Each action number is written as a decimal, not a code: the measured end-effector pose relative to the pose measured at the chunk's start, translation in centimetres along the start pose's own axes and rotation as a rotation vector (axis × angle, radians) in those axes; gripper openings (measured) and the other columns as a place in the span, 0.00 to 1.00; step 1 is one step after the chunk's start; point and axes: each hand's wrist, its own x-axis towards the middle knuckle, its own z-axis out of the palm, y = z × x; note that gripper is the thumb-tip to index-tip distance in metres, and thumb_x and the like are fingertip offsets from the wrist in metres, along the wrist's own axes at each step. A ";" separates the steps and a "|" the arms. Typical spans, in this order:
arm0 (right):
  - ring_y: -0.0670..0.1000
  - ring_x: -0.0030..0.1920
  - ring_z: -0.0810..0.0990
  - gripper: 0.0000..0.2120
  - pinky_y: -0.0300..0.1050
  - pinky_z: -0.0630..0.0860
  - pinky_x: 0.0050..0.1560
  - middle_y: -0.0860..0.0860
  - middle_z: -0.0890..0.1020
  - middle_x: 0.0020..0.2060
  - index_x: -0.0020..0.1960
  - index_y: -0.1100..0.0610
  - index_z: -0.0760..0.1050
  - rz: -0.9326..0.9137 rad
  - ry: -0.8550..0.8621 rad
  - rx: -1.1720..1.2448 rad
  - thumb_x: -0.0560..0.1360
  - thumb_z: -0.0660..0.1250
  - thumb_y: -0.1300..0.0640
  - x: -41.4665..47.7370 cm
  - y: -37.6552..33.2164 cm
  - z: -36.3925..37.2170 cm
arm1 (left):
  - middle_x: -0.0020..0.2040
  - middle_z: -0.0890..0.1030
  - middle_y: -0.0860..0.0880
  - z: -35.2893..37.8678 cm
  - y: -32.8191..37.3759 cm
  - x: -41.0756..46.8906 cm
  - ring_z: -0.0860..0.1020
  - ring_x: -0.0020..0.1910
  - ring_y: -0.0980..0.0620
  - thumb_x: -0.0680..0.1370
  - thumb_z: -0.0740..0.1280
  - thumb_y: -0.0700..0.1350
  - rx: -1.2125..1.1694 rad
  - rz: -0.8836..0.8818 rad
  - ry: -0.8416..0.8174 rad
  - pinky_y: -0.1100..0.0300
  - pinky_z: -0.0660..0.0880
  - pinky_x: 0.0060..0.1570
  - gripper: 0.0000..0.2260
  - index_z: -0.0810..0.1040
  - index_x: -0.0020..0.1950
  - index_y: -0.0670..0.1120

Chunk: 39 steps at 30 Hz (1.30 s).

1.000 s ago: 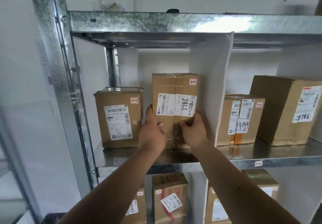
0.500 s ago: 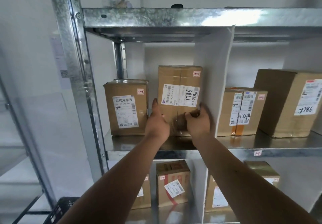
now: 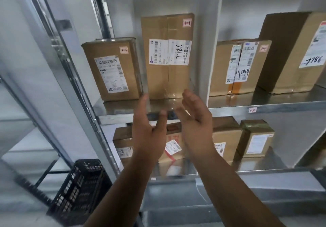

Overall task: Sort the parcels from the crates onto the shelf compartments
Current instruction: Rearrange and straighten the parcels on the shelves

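Note:
A tall brown parcel [image 3: 167, 55] with a white label marked 7786 stands upright on the metal shelf [image 3: 123, 111], in the left compartment beside the white divider [image 3: 204, 41]. A shorter brown parcel [image 3: 112, 68] stands to its left. My left hand [image 3: 150, 131] and my right hand [image 3: 195, 121] hover just below and in front of the tall parcel. Both palms face each other with fingers apart and hold nothing.
In the right compartment stand a parcel marked 4044 [image 3: 240, 68] and a large box [image 3: 291, 50]. Several smaller parcels fill the lower shelf [image 3: 255, 138]. A black plastic crate [image 3: 81, 189] sits at the lower left by the shelf upright [image 3: 70, 68].
Both hands have let go of the tall parcel and drawn back from it. The parcel stays standing on the shelf. The view has tilted downward, showing the crate.

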 end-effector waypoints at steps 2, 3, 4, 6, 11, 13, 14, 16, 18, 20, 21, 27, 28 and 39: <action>0.43 0.63 0.83 0.18 0.39 0.79 0.64 0.45 0.85 0.59 0.64 0.54 0.80 -0.037 -0.018 -0.038 0.79 0.70 0.72 -1.2 0.5 -0.9 | 0.76 0.71 0.62 -0.6 0.1 -1.8 0.69 0.74 0.66 0.80 0.66 0.56 -0.014 -0.023 0.009 0.52 0.70 0.76 0.27 0.67 0.79 0.56; 0.42 0.62 0.83 0.18 0.37 0.79 0.62 0.46 0.85 0.59 0.65 0.55 0.80 -0.050 -0.028 -0.066 0.80 0.70 0.72 -1.7 0.8 -1.3 | 0.76 0.71 0.61 -0.9 0.3 -2.4 0.69 0.75 0.65 0.80 0.65 0.56 -0.013 -0.025 0.003 0.51 0.70 0.75 0.26 0.67 0.79 0.57; 0.42 0.61 0.84 0.18 0.36 0.78 0.62 0.45 0.85 0.59 0.65 0.54 0.80 -0.045 -0.034 -0.098 0.80 0.70 0.71 -2.2 1.0 -1.6 | 0.76 0.72 0.60 -1.4 0.5 -3.1 0.69 0.74 0.65 0.80 0.64 0.56 -0.009 -0.033 -0.003 0.51 0.70 0.75 0.25 0.68 0.78 0.58; 0.43 0.64 0.83 0.18 0.40 0.78 0.65 0.43 0.86 0.60 0.66 0.52 0.81 -0.031 -0.043 -0.134 0.81 0.70 0.69 -3.3 0.8 -1.8 | 0.73 0.72 0.62 -2.7 0.9 -4.1 0.70 0.72 0.66 0.80 0.64 0.58 -0.006 -0.046 -0.013 0.51 0.72 0.74 0.24 0.67 0.77 0.62; 0.44 0.69 0.80 0.22 0.42 0.77 0.69 0.46 0.83 0.65 0.70 0.52 0.79 -0.033 -0.076 -0.152 0.80 0.71 0.70 -7.7 -1.1 -1.1 | 0.73 0.73 0.63 -6.7 1.6 -6.4 0.75 0.73 0.53 0.77 0.67 0.61 -0.015 -0.045 -0.034 0.41 0.75 0.70 0.27 0.68 0.76 0.64; 0.45 0.68 0.80 0.22 0.40 0.76 0.68 0.48 0.83 0.66 0.70 0.53 0.78 -0.036 -0.088 -0.161 0.80 0.70 0.70 -10.0 -2.3 -0.5 | 0.72 0.73 0.66 -8.6 2.2 -7.6 0.75 0.73 0.53 0.75 0.69 0.61 -0.044 -0.036 -0.061 0.41 0.75 0.70 0.26 0.69 0.73 0.70; 0.45 0.68 0.80 0.21 0.40 0.76 0.69 0.49 0.82 0.67 0.70 0.53 0.78 -0.047 -0.094 -0.166 0.80 0.70 0.69 -11.3 -3.0 -0.1 | 0.71 0.72 0.68 -9.7 2.7 -8.2 0.75 0.72 0.55 0.75 0.69 0.61 -0.056 -0.029 -0.075 0.42 0.75 0.70 0.24 0.69 0.70 0.74; 0.45 0.68 0.81 0.21 0.43 0.76 0.71 0.49 0.82 0.67 0.69 0.51 0.78 -0.061 -0.096 -0.167 0.81 0.71 0.68 -13.9 -4.1 0.8 | 0.69 0.72 0.71 -12.0 3.3 -9.8 0.75 0.69 0.63 0.75 0.70 0.59 -0.098 -0.025 -0.095 0.48 0.75 0.70 0.24 0.69 0.69 0.76; 0.44 0.65 0.82 0.21 0.43 0.76 0.69 0.46 0.83 0.64 0.68 0.48 0.78 -0.067 -0.084 -0.149 0.81 0.71 0.68 -17.0 -5.5 1.7 | 0.70 0.73 0.71 -14.5 3.7 -11.5 0.73 0.68 0.69 0.77 0.70 0.57 -0.132 -0.010 -0.115 0.55 0.73 0.69 0.25 0.70 0.73 0.69; 0.42 0.60 0.83 0.20 0.40 0.78 0.65 0.46 0.84 0.59 0.68 0.50 0.79 -0.083 -0.073 -0.141 0.80 0.71 0.69 -20.1 -6.8 2.4 | 0.71 0.74 0.68 -17.0 4.1 -13.2 0.72 0.71 0.66 0.78 0.70 0.55 -0.143 0.017 -0.139 0.55 0.72 0.71 0.26 0.70 0.76 0.61; 0.42 0.58 0.84 0.20 0.39 0.78 0.64 0.47 0.85 0.58 0.68 0.52 0.79 -0.090 -0.071 -0.146 0.80 0.71 0.69 -21.5 -7.3 2.6 | 0.72 0.74 0.67 -18.1 4.4 -14.0 0.73 0.72 0.64 0.79 0.70 0.54 -0.150 0.022 -0.153 0.53 0.73 0.71 0.26 0.70 0.77 0.61; 0.38 0.60 0.82 0.20 0.34 0.76 0.61 0.39 0.83 0.57 0.66 0.45 0.78 -0.129 -0.084 -0.229 0.81 0.72 0.66 -28.7 -11.2 3.4 | 0.72 0.74 0.67 -23.6 7.1 -17.9 0.71 0.72 0.65 0.80 0.70 0.52 -0.207 0.070 -0.169 0.58 0.71 0.70 0.26 0.70 0.78 0.60; 0.39 0.61 0.82 0.21 0.35 0.76 0.62 0.39 0.83 0.58 0.65 0.43 0.78 -0.133 -0.075 -0.229 0.81 0.72 0.66 -29.6 -11.9 3.4 | 0.71 0.74 0.69 -24.3 7.7 -18.5 0.71 0.71 0.67 0.80 0.70 0.52 -0.220 0.066 -0.174 0.61 0.70 0.68 0.26 0.70 0.77 0.61; 0.43 0.69 0.78 0.20 0.46 0.75 0.71 0.34 0.83 0.62 0.71 0.44 0.78 -0.125 -0.039 -0.241 0.82 0.72 0.59 -35.3 -18.5 0.9 | 0.68 0.74 0.66 -27.7 13.8 -24.8 0.73 0.60 0.79 0.84 0.69 0.43 -0.338 0.089 -0.144 0.81 0.70 0.50 0.22 0.71 0.76 0.59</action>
